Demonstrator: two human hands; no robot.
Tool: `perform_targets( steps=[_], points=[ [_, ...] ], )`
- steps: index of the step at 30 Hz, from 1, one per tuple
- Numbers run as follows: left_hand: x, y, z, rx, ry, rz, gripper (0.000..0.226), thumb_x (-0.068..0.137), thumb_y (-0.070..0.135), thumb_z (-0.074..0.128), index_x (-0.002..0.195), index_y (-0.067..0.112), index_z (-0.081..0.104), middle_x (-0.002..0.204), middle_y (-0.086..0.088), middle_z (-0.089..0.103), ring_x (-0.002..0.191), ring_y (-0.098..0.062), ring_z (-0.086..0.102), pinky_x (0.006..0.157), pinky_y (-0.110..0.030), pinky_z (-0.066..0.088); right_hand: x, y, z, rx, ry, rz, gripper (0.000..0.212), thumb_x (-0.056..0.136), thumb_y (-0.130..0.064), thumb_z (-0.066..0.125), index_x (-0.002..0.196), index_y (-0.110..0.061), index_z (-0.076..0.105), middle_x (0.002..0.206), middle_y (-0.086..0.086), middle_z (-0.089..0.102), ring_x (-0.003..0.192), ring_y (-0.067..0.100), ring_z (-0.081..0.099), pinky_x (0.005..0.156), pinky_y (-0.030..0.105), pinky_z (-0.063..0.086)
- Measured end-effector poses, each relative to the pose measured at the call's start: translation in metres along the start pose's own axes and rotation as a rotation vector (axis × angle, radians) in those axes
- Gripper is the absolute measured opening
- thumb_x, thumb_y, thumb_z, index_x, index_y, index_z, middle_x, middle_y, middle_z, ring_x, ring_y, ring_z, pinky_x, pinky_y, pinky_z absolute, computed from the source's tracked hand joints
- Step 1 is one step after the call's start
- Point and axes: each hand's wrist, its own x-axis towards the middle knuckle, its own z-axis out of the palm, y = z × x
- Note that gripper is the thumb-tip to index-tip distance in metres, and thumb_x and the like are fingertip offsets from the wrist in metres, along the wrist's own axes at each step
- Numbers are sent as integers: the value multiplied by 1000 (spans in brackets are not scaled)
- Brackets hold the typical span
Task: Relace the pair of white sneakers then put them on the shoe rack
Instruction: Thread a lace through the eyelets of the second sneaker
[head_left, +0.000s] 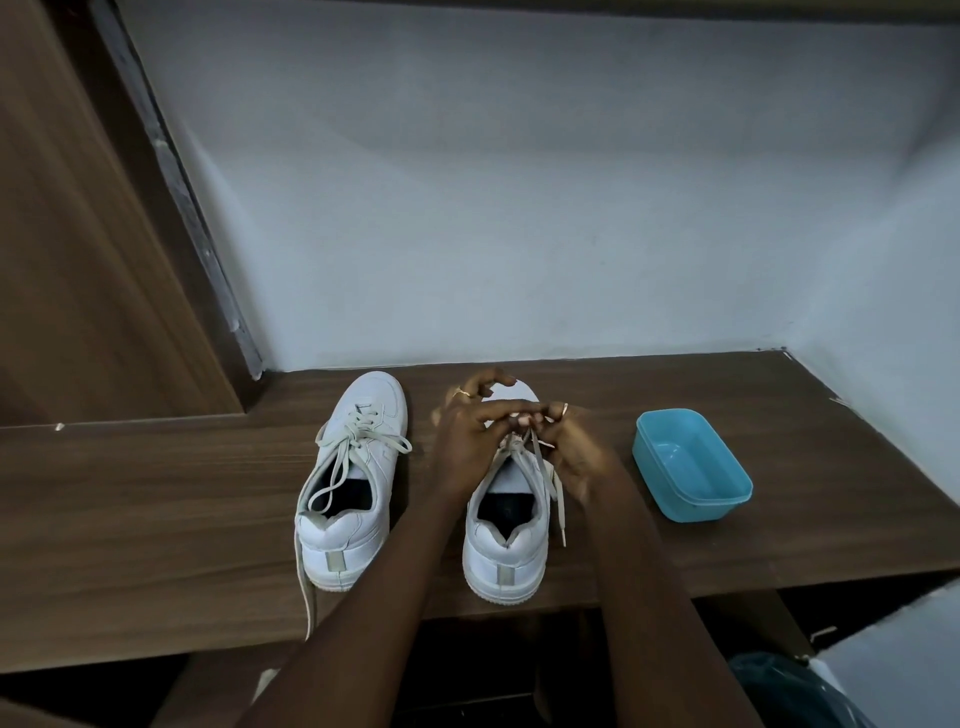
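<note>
Forearms: two, bare, crossing the front edge toward the far wall.
Table (130, 509): dark wood; a broad bare stretch on the left, wall close behind the toes.
Left sneaker (348, 499): white, looks laced through, ends loose and untied; one end trails over the front edge.
Right sneaker (511, 540): white, lacing under way near the upper eyelets, heel at the front edge.
Blue plastic tub (691, 462): just right of the right sneaker, a narrow gap between.
Left hand (462, 441), right hand (574, 452): both curled together over the right sneaker's tongue, pinching its lace (560, 499).
Outstanding, by judgement: finish this lacing, then rack both; no shoe rack identifiable.
</note>
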Motion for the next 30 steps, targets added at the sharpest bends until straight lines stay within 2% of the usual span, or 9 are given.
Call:
perform_targets(
  steps=[5,7,10,13,18,20,23,27,30],
  points=[
    [-5,-6,6,-193,161,-309,16,80,29,60,73,36,72,85,27,60,104,-25,57,94,-45,46,1,-4,-8,-154,158,-23,30,95,6,45,73,-7,61,66,3,61,58,10,58,57,20,48],
    [-7,-5,5,-199,175,-350,27,89,18,59,67,28,71,75,20,64,94,-12,62,84,-35,48,1,-5,-11,-260,266,-41,34,92,10,42,69,-5,61,63,3,59,49,6,55,51,17,45],
    [-11,3,3,-323,182,-442,28,92,10,56,68,17,68,69,11,68,72,3,62,75,-23,47,1,-7,-11,-369,350,-59,42,89,11,43,57,-14,56,63,3,58,51,9,52,58,23,43],
    [-15,-4,2,-292,200,-518,32,92,20,58,62,26,69,63,11,67,66,-2,59,75,-30,46,-5,-10,-9,-570,396,-80,37,92,2,48,59,-15,53,70,4,58,56,9,53,54,16,38],
    [-19,-4,-8,-212,213,-540,35,89,24,62,55,30,67,66,8,68,74,-13,62,88,-45,49,-19,-19,-6,-673,420,-100,14,95,-3,45,88,-12,53,88,5,46,56,1,29,57,10,38],
    [-21,-3,-12,-135,211,-538,32,86,33,63,54,35,67,66,13,69,81,-13,65,94,-46,45,-24,-23,-2,-727,394,-75,19,95,-3,43,82,-11,53,90,6,49,55,5,30,56,11,37],
    [-24,-3,-15,-62,183,-526,33,85,35,63,53,35,66,63,17,67,79,-9,63,93,-41,40,-31,-26,4,-765,349,-26,41,97,-1,39,59,-17,35,95,11,55,60,16,35,56,9,36],
    [-26,-1,-22,-24,130,-498,38,87,21,65,51,34,66,62,16,66,79,-11,64,87,-39,44,-35,-30,15,-739,400,-6,47,97,2,37,57,-19,26,124,26,56,92,31,46,53,16,30],
    [-25,3,-27,-29,104,-481,26,86,17,66,62,22,72,63,11,66,73,-7,61,81,-32,43,-27,-21,14,-696,431,21,47,96,2,39,57,-20,26,124,28,56,115,40,50,52,15,25]
  ],
)
